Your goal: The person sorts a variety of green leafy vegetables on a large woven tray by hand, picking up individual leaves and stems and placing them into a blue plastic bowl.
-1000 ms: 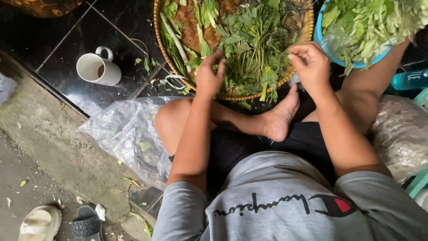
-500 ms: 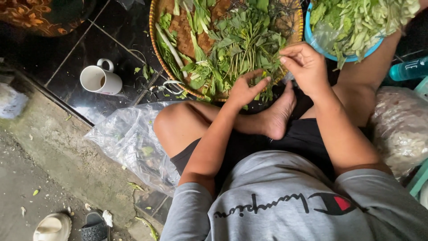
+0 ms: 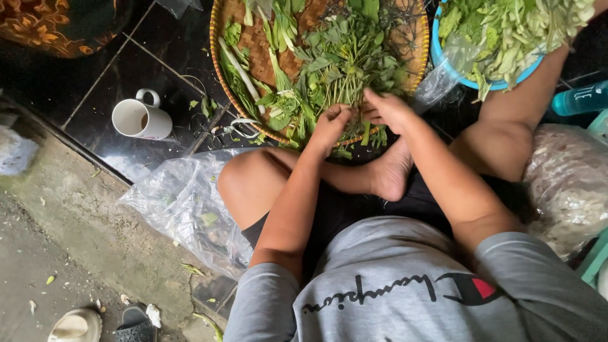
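A round woven tray (image 3: 221, 82) lies on the dark tiled floor in front of me, loaded with leafy green herbs (image 3: 345, 63) and pale stalks. My left hand (image 3: 330, 125) and my right hand (image 3: 387, 109) meet at the tray's near edge, both closed around the stems of one bunch of herbs. I sit cross-legged, my bare foot (image 3: 389, 174) just below the hands.
A white mug (image 3: 140, 118) stands on the tiles left of the tray. A blue bowl (image 3: 472, 81) heaped with greens sits at top right. A clear plastic bag (image 3: 183, 202) lies by my left knee; another filled bag (image 3: 567, 187) is at right. Sandals (image 3: 95, 324) rest on the concrete.
My hands have come together from apart, both moving to the tray's near edge and closing on a bunch of stems. The view has shifted slightly.
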